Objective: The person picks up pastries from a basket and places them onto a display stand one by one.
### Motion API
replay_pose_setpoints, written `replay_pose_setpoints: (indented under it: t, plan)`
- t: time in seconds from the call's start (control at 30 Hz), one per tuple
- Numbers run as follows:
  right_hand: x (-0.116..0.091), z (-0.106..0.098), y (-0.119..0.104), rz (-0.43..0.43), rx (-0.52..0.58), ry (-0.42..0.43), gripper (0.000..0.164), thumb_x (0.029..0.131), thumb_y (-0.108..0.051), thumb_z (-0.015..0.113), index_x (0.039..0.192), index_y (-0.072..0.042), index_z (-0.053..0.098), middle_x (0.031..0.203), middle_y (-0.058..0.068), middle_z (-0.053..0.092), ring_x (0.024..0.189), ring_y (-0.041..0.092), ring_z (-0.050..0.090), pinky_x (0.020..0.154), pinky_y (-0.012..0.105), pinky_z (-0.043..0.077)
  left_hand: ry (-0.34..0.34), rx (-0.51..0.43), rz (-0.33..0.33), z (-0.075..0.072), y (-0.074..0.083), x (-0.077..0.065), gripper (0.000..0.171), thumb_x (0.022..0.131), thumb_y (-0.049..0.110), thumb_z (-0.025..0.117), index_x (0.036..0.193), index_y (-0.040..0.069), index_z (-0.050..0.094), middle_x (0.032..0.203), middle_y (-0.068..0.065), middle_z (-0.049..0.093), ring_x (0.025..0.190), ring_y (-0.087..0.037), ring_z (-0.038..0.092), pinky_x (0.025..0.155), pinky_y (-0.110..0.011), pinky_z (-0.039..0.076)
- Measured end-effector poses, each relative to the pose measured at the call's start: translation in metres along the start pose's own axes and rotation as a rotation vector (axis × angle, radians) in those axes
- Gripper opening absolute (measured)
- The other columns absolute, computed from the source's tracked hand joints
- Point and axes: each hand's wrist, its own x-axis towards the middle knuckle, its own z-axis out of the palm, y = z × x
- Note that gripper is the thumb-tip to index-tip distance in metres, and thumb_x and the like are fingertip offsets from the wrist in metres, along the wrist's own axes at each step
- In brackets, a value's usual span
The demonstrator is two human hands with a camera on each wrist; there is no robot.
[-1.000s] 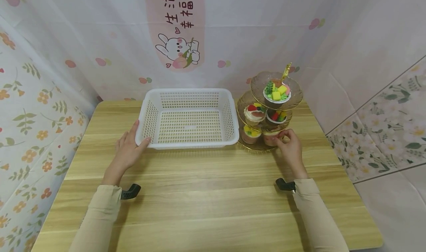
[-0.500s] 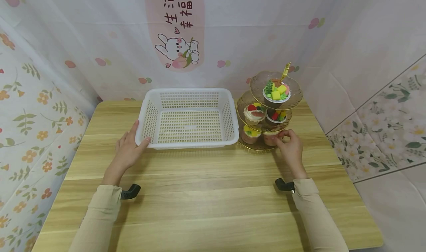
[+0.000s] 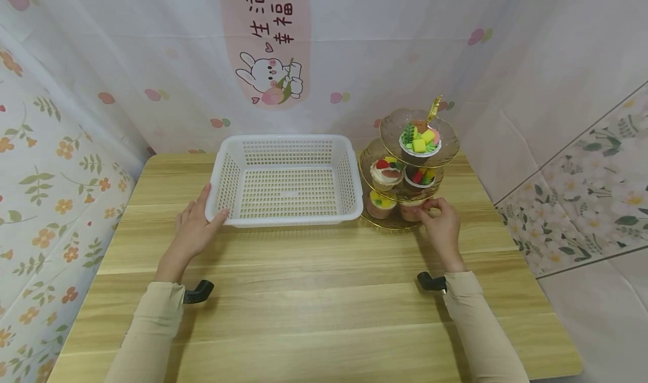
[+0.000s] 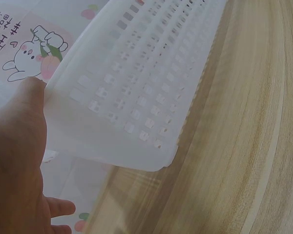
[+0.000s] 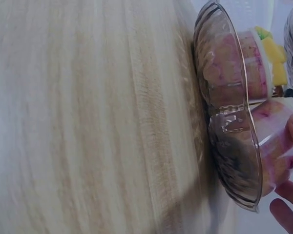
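A white plastic basket (image 3: 291, 221) with lattice walls stands on the table. My left hand (image 3: 196, 228) rests at its near left corner, thumb (image 4: 31, 95) on the rim and the other fingers extended along the outside. To the right, a three-tier stand (image 3: 392, 224) of clear brown, gold-edged trays carries toy cupcakes. My right hand (image 3: 442, 222) reaches to the bottom tier and pinches a pink-sided cupcake (image 5: 273, 131) between thumb and fingers. The cupcake sits low at the tray, its top mostly hidden by the tier above.
Beside the gripped cupcake is one with a yellow topping (image 3: 382, 200). The middle tier holds a cream cupcake (image 3: 387, 175) and a dark fruit cupcake (image 3: 420, 178). The top tier bears a green-and-yellow cupcake (image 3: 420, 142). A patterned curtain (image 3: 177, 62) hangs behind the wooden table (image 3: 314, 304).
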Motion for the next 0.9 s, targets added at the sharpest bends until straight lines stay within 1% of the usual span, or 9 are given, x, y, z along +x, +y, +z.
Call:
replay_pose_setpoints:
  t: [0.13,0.3,0.43,0.53,0.67,0.77,0.9]
  plan:
    - [-0.001,0.001,0.000,0.005,-0.008,0.015,0.018,0.078,-0.004,0.080,0.084,0.005,0.066,0.099,0.026,0.073,0.100,0.042,0.067,0.086,0.049,0.046,0.002,-0.001,0.002,0.000,0.000,0.000,0.085,0.100,0.060,0.036,0.159,0.022,-0.011,0.162,-0.031,0.012,0.145,-0.063,0.006,0.112,-0.074,0.000]
    - [-0.001,-0.001,-0.003,0.014,-0.010,0.032,0.017,0.078,-0.005,0.081,0.085,0.004,0.068,0.103,0.025,0.074,0.103,0.042,0.068,0.091,0.051,0.047,0.005,-0.004,0.004,0.000,0.000,0.000,0.085,0.100,0.060,0.036,0.159,0.023,-0.011,0.163,-0.031,0.013,0.145,-0.063,0.005,0.112,-0.074,0.000]
    - [-0.003,0.000,-0.007,-0.009,-0.028,0.060,0.015,0.078,-0.005,0.081,0.084,0.004,0.070,0.103,0.024,0.075,0.102,0.043,0.068,0.093,0.052,0.046,0.004,-0.008,0.003,0.000,0.001,-0.001,0.085,0.100,0.060,0.036,0.159,0.023,-0.012,0.163,-0.030,0.012,0.145,-0.062,0.005,0.112,-0.074,-0.001]
    - [-0.006,0.002,-0.008,-0.018,-0.057,0.096,0.015,0.077,-0.007,0.082,0.083,0.003,0.073,0.100,0.022,0.076,0.097,0.042,0.067,0.089,0.051,0.045,-0.001,-0.009,0.003,0.000,0.001,-0.001,0.085,0.100,0.060,0.036,0.159,0.023,-0.012,0.163,-0.029,0.011,0.145,-0.062,0.004,0.112,-0.074,-0.002]
    - [-0.008,0.004,-0.009,-0.036,-0.092,0.133,0.016,0.076,-0.007,0.083,0.084,0.003,0.075,0.092,0.022,0.075,0.087,0.042,0.064,0.081,0.047,0.042,-0.004,-0.008,0.001,0.000,0.001,-0.001,0.085,0.100,0.061,0.036,0.159,0.023,-0.012,0.163,-0.030,0.010,0.146,-0.062,0.004,0.112,-0.074,-0.003]
    - [-0.009,0.005,-0.008,-0.046,-0.100,0.138,0.017,0.075,-0.008,0.084,0.084,0.003,0.075,0.089,0.022,0.074,0.083,0.042,0.062,0.077,0.043,0.039,-0.001,-0.010,0.002,-0.001,0.000,-0.001,0.085,0.100,0.060,0.036,0.159,0.022,-0.012,0.163,-0.030,0.011,0.145,-0.062,0.004,0.112,-0.074,-0.003]
    - [-0.010,0.008,-0.007,-0.035,-0.091,0.124,0.019,0.075,-0.011,0.086,0.084,0.002,0.076,0.090,0.022,0.075,0.084,0.040,0.063,0.077,0.041,0.039,-0.002,-0.011,0.002,0.000,0.000,-0.001,0.085,0.100,0.060,0.036,0.159,0.022,-0.012,0.163,-0.030,0.011,0.145,-0.062,0.004,0.112,-0.074,-0.003]
